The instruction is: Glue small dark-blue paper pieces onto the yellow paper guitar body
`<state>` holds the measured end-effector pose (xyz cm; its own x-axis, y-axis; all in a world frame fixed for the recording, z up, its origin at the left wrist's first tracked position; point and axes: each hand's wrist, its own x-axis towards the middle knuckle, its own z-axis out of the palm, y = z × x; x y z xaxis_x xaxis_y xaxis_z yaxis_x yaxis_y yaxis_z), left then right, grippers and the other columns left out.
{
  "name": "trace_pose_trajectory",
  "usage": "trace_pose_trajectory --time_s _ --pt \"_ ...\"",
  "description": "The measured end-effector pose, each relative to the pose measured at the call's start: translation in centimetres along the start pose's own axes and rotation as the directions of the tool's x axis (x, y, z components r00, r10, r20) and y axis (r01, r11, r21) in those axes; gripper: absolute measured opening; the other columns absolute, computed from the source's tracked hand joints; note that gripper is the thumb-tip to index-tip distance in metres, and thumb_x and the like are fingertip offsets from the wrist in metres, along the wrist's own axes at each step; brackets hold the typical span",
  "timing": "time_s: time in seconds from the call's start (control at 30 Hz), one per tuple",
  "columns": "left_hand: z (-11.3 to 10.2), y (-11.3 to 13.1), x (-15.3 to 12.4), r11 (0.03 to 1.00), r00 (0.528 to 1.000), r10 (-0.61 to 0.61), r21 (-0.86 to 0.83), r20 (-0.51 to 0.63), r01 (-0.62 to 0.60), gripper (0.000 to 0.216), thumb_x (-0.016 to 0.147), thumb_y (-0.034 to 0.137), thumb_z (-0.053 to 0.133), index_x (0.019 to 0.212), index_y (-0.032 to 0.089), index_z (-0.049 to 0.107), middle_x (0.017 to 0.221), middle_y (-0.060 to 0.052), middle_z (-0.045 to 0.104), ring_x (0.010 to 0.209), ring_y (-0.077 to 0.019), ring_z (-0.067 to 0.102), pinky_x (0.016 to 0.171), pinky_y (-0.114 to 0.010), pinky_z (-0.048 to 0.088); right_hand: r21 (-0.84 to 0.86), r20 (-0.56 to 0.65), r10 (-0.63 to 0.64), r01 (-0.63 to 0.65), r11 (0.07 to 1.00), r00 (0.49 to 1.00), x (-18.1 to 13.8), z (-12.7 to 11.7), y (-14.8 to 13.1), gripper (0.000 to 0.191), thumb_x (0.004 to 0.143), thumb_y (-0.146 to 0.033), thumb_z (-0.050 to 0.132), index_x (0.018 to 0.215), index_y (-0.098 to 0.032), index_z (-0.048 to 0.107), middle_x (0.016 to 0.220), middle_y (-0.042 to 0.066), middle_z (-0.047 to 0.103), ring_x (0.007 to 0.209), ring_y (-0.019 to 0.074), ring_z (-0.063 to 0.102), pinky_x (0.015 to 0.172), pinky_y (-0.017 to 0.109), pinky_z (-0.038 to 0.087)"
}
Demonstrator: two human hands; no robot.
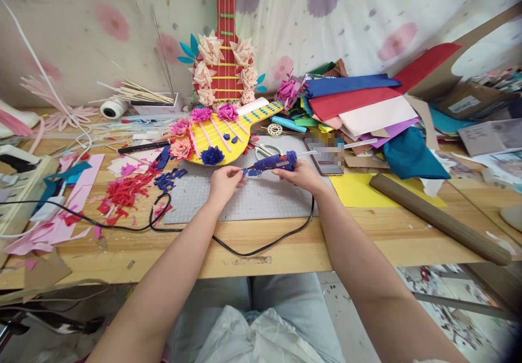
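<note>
My right hand (pixel 300 176) is closed round the handle of a blue hot glue gun (pixel 272 162), its nozzle pointing left. A clear glue stick (pixel 308 152) juts from the gun's back end. Close to the nozzle, my left hand (pixel 225 182) pinches a small blue paper piece (pixel 245 171). Just behind the hands lies a yellow paper guitar (pixel 244 129) with pink, magenta and dark blue paper flowers. A dark blue flower (pixel 212 155) sits at its near end. Under my hands is a grey cutting mat (pixel 281 202).
Red paper scraps (pixel 128 186) and blue scraps (pixel 170 178) lie at left. The black cord (pixel 261 253) loops across the table front. A red guitar (pixel 225 75) stands at the back. At right are a phone (pixel 329 159), coloured paper sheets (pixel 367 102) and a brown roll (pixel 440 219).
</note>
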<state>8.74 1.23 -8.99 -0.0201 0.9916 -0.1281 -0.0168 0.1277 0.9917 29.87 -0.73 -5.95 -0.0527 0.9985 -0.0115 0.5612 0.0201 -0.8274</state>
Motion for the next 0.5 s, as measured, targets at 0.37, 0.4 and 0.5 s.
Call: trace_pose_trajectory --time_s 0.37,0.4,0.5 --pt "0.00 0.06 -0.01 1.000 1.000 0.000 0.010 0.007 0.000 0.007 0.067 0.017 0.065 0.073 0.012 0.064 0.060 -0.003 0.066 0.057 -0.0146 0.065 0.052 -0.023 0.051 -0.016 0.030 -0.002 0.002 1.000 1.000 0.00 0.41 -0.30 0.043 0.062 -0.059 0.066 0.062 -0.016 0.059 0.056 0.000 0.055 0.052 0.0102 0.044 0.054 0.026 0.036" --pt "0.00 0.05 -0.02 1.000 1.000 0.002 0.006 0.011 -0.002 0.008 0.067 0.017 0.066 0.073 0.012 0.064 0.060 -0.003 0.066 0.056 -0.0141 0.065 0.051 -0.022 0.051 -0.018 0.025 -0.003 0.003 1.000 1.000 0.04 0.39 -0.20 0.043 0.062 -0.059 0.066 0.062 -0.016 0.060 0.056 0.000 0.055 0.052 0.0102 0.044 0.054 0.026 0.036" --pt "0.00 0.04 -0.07 1.000 1.000 0.012 0.002 0.010 -0.012 0.009 0.066 0.018 0.067 0.072 0.012 0.064 0.058 -0.002 0.065 0.055 -0.0133 0.065 0.050 -0.021 0.051 -0.021 0.003 -0.002 0.002 1.000 1.000 0.16 0.28 0.11 0.044 0.062 -0.060 0.065 0.064 -0.016 0.060 0.056 0.000 0.055 0.052 0.0101 0.044 0.053 0.026 0.036"
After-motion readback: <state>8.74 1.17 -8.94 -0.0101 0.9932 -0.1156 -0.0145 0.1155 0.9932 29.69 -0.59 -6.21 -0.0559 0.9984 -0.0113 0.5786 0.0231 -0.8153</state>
